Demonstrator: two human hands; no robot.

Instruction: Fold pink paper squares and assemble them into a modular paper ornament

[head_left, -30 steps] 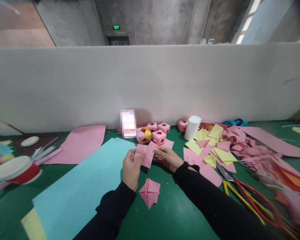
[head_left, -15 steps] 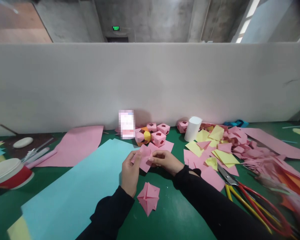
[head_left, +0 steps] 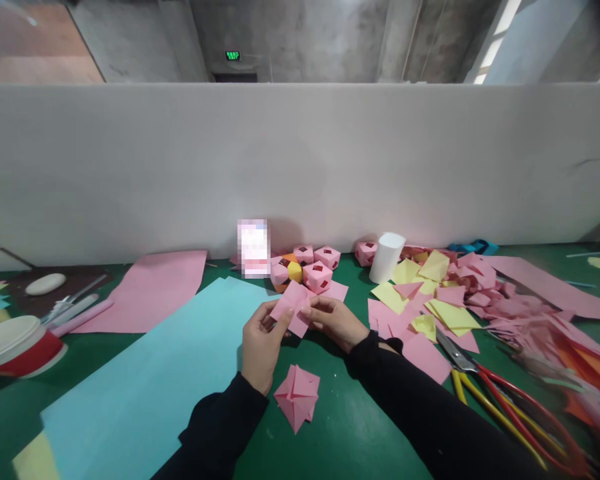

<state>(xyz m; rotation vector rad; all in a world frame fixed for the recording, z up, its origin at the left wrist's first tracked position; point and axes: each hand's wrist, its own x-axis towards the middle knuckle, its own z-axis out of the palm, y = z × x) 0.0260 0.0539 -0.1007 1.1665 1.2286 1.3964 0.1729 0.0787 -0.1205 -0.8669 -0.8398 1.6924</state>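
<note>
A small creased square of pink paper (head_left: 296, 308) is held just above the table between both hands. My left hand (head_left: 263, 340) pinches its left and lower side, thumb on the front face. At the right edge, my right hand (head_left: 334, 321) grips it between thumb and fingers. Below the hands lies a folded pink origami piece (head_left: 297, 397) with raised triangular flaps. Right behind the held paper sit several pink folded paper blocks (head_left: 318, 276) with dark square openings, beside a yellow and orange one (head_left: 294, 271).
A large light-blue sheet (head_left: 165, 373) covers the left, with a pink sheet (head_left: 155, 293) behind it. A red-and-white tub (head_left: 20, 347) stands far left. On the right are scissors (head_left: 463, 357), yellow paper squares (head_left: 435, 265), pink scraps and a white paper cylinder (head_left: 388, 259).
The pink square has shifted slightly up and right and turned flatter toward me. My left thumb has moved lower on its front. Everything else stays in place.
</note>
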